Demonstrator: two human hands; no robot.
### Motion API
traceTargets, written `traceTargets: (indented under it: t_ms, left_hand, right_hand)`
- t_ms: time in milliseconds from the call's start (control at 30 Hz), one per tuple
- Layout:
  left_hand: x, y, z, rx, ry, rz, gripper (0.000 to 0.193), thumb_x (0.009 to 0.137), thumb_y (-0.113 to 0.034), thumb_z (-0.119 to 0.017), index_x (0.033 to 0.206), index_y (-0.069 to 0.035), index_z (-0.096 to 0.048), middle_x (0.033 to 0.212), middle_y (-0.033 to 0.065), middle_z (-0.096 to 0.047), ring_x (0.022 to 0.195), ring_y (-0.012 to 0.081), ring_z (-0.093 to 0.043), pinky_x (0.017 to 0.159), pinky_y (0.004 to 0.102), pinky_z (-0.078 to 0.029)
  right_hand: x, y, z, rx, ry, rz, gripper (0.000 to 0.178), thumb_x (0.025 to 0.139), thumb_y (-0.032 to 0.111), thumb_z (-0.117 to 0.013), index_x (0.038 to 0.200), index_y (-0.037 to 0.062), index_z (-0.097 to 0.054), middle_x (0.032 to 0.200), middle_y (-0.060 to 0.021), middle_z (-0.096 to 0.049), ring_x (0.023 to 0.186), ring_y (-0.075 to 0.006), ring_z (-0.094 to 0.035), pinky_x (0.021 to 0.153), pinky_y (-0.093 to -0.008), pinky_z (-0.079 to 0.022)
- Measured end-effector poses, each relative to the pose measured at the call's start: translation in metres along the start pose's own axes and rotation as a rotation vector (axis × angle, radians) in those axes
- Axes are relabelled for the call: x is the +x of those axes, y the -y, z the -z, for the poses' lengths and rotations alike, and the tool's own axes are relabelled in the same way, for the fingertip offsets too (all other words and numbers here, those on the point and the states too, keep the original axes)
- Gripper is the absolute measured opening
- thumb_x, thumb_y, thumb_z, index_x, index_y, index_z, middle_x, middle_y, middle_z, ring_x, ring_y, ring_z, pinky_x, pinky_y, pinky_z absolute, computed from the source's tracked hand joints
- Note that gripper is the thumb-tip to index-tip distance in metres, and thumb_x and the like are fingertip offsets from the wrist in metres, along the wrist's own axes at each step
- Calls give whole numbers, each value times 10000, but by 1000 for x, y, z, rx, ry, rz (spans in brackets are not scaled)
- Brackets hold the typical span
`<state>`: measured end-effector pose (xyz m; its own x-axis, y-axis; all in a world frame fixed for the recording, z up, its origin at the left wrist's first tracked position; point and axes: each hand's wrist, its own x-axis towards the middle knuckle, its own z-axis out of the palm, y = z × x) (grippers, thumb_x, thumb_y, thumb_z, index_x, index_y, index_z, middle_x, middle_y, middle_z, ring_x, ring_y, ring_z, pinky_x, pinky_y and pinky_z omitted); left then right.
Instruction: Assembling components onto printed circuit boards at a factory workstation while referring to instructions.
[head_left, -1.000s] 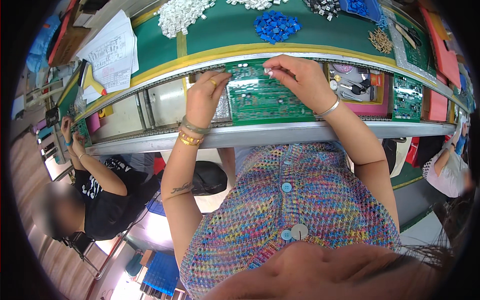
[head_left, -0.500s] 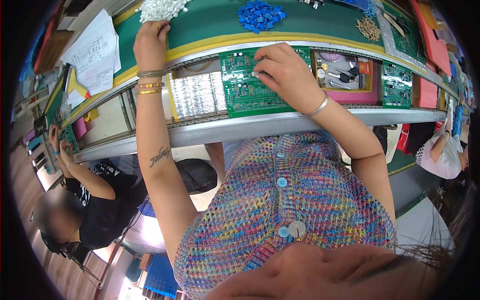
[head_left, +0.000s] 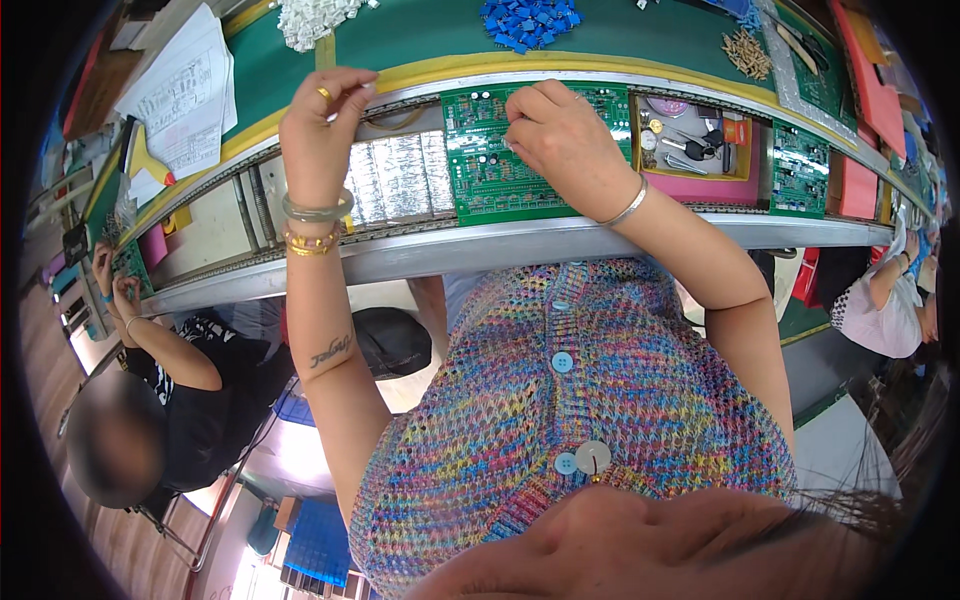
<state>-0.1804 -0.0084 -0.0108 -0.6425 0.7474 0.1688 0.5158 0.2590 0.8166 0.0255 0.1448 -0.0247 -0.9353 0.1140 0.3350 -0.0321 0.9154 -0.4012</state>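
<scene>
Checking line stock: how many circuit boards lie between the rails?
3: middle board under the right hand, right board beyond the tray, left board by a co-worker's hands; others may be hidden.

Bright, fairly even light fills the middle, leaving soft shadows. White glare streaks the green circuit board and flares across the silvery sheet; a pale patch at lower left washes out. The metal rail bows, corners blacken, a co-worker's head is blurred.
</scene>
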Motion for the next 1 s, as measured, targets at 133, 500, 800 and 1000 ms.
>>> traceTargets:
  t_ms: [133, 500, 800, 1000]
  left_hand:
    - [-16, -8, -4, -193, 84, 246, 127, 811, -41, -687, 934, -10, -683, 874, 37, -677, 782, 86, -634, 707, 208, -503]
    - [-48, -30, -12, -91, 181, 203, 133, 811, -55, -680, 937, -14, -695, 836, 60, -682, 707, 112, -655, 651, 228, -517]
    - [-39, -43, -37, 289, 234, -192, 112, 731, -38, -699, 843, -42, -696, 870, 67, -627, 791, 228, -599, 702, 319, -481]
    - [-36, -45, -50, 326, 280, -281, 103, 688, -44, -706, 790, -42, -701, 847, 63, -575, 815, 250, -540, 721, 353, -457]
  right_hand:
    - [-2, 4, -3, -27, 2, 37, 76, 641, 70, -588, 704, 40, -618, 889, -50, -538, 905, -220, -519, 767, -329, -471]
    - [144, -38, -51, -73, -88, -200, 140, 790, 115, -554, 757, 26, -657, 801, -178, -647, 761, -318, -647, 679, -396, -525]
    - [170, -42, -97, -30, -208, -226, 156, 783, 133, -554, 722, 41, -664, 789, -178, -652, 737, -315, -648, 666, -408, -524]
    - [119, -43, -16, 115, -86, -159, 124, 742, 176, -627, 716, 58, -656, 762, -164, -646, 748, -335, -633, 695, -435, -507]
